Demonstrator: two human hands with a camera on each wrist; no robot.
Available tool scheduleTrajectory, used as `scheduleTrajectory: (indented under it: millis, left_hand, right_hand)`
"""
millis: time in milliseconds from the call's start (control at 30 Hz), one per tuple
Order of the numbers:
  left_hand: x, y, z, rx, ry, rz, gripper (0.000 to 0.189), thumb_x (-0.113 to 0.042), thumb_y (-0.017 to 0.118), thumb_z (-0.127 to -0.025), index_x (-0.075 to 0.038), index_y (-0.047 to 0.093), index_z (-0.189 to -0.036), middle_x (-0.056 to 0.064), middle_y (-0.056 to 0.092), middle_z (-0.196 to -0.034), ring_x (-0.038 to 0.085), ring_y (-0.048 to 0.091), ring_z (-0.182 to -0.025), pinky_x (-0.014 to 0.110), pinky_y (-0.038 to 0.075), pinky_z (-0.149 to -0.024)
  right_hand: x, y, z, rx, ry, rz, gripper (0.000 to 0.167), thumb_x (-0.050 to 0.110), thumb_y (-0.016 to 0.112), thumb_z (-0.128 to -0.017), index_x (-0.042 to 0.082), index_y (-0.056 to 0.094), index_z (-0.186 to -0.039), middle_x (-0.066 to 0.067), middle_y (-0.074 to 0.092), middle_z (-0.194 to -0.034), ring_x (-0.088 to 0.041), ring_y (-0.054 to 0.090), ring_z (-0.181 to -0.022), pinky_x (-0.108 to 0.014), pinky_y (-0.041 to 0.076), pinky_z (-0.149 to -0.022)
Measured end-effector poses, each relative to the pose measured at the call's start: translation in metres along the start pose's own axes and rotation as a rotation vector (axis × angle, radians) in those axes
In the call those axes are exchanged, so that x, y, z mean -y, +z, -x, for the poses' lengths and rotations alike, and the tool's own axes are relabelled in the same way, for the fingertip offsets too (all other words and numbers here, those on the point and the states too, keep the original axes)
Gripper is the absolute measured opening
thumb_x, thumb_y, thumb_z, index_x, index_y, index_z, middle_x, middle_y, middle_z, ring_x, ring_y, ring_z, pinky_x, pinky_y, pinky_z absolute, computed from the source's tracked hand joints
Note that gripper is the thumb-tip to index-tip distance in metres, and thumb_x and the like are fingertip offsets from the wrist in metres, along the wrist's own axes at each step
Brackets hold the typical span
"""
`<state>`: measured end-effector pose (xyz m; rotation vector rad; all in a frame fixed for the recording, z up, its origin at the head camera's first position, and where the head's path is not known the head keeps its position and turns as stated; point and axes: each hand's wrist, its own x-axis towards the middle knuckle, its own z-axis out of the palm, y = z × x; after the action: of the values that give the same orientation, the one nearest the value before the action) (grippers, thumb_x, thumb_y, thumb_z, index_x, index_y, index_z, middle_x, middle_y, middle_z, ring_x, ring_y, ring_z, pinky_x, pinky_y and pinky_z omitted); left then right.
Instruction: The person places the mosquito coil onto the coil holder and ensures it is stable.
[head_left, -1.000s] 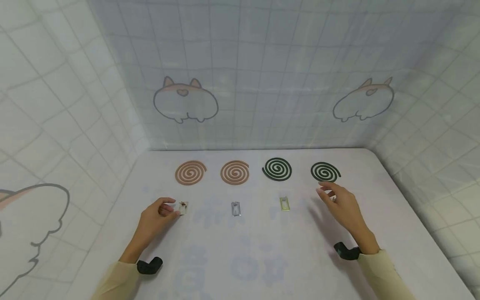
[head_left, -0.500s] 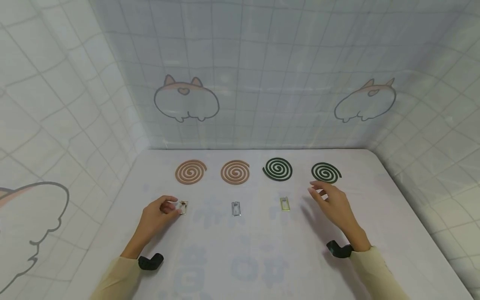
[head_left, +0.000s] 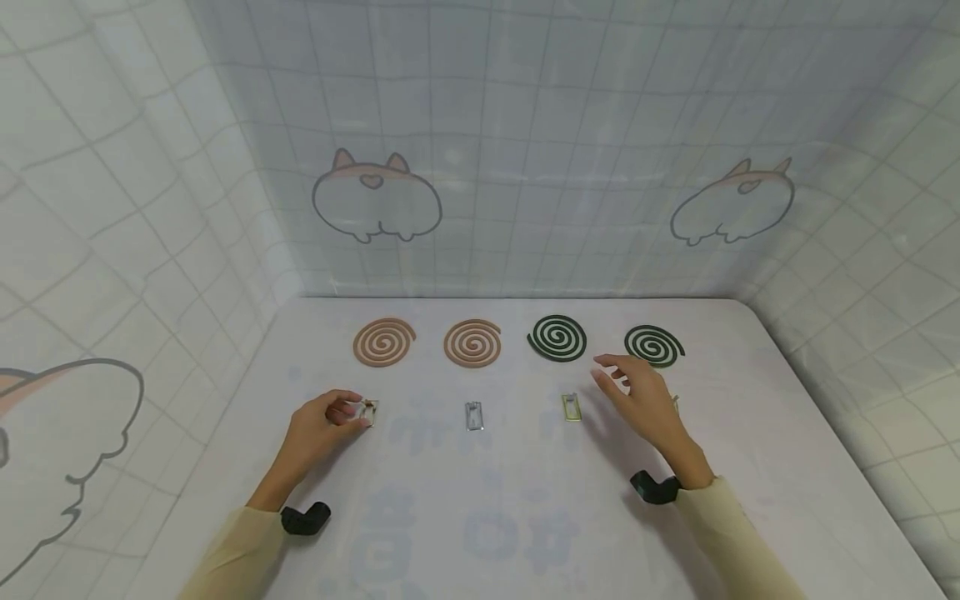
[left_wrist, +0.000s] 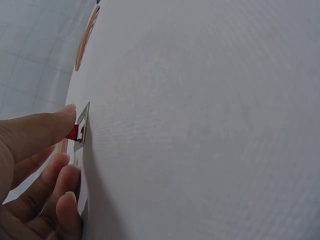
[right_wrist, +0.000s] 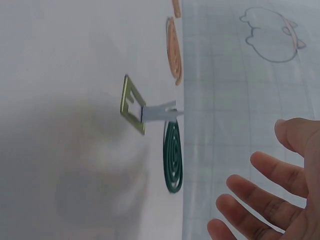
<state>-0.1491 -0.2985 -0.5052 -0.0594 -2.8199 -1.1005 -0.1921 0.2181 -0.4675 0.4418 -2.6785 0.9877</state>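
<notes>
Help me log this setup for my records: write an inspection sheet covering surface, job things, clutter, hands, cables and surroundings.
Surface: white tabletop, faint bluish marks.
Job things, near row: left stand, silver stand, yellow-gold stand, fourth stand mostly hidden behind the right hand.
Job things, far row: two brown coils, two dark green coils, all lying flat.
Clutter: nothing seen.
Left hand: thumb and fingers at the left stand; whether gripping, cannot tell.
Right hand: holding nothing, fingers loosely bent.
Cables: nothing seen.
Surroundings: grid-patterned sheeting with outlined cartoon animals.
</notes>
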Motion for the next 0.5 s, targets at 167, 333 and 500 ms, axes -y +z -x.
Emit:
scheduleTrajectory:
  millis: [167,333,500]
  left_hand:
    - [0.000,0.001,0.000,0.010,-0.002,0.006,0.041,-0.028,0.087,-0.085,-0.010,0.072,-0.118,0.004,0.071,-0.100,0.019,0.066,-0.086,0.034,0.051,-0.076]
    - [0.003,0.004,0.000,0.025,-0.006,-0.001,0.037,-0.024,0.086,-0.086,-0.008,0.072,-0.118,0.005,0.070,-0.102,0.018,0.064,-0.086,0.032,0.050,-0.075]
    - [0.006,0.004,-0.001,0.051,-0.014,0.007,0.038,-0.028,0.084,-0.089,-0.009,0.072,-0.120,0.005,0.069,-0.104,0.018,0.061,-0.088,0.032,0.049,-0.075]
  right_hand:
    - [0.005,0.008,-0.006,0.014,-0.035,-0.030,0.036,0.030,0.068,-0.101,0.006,0.070,-0.128,-0.013,0.069,-0.126,-0.033,0.065,-0.103,-0.052,0.054,-0.082]
    - [0.011,0.014,-0.011,0.035,-0.050,-0.036,0.037,0.033,0.066,-0.102,0.007,0.070,-0.129,-0.012,0.069,-0.126,-0.032,0.065,-0.103,-0.050,0.054,-0.083]
    - [0.020,0.019,-0.015,0.058,-0.056,-0.046,0.037,0.032,0.066,-0.102,0.006,0.070,-0.128,-0.013,0.069,-0.125,-0.033,0.064,-0.104,-0.053,0.054,-0.083]
